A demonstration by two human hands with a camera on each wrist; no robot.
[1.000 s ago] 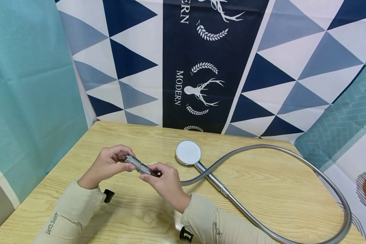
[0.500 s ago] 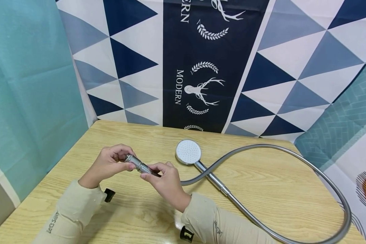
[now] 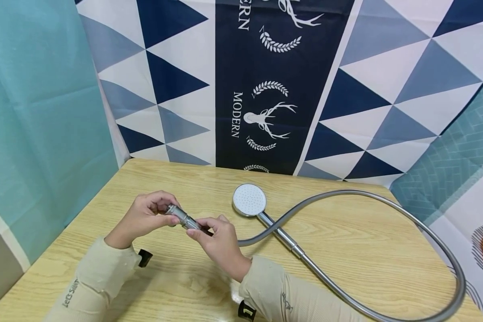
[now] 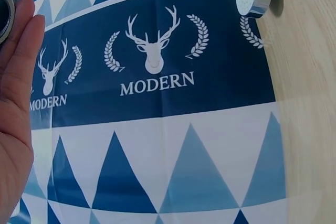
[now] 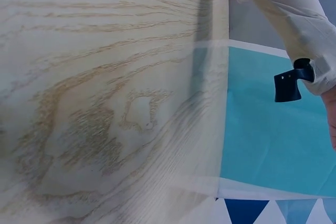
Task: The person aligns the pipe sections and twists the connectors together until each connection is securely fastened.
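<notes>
My left hand pinches a grey metal fitting between thumb and fingers, above the table's left part. In the left wrist view, a round opening of the fitting shows by the fingertips. My right hand grips the ribbed end nut of a grey shower hose, thumb on the near side. Nut and fitting lie in one slanting line, end to end. The hose comes out behind my right hand and loops right, back to a chrome shower head lying face up.
The shower head's handle crosses under the hose on the wooden table. A patterned cloth hangs behind, with teal cloth on the left. Black wrist mounts sit under both sleeves.
</notes>
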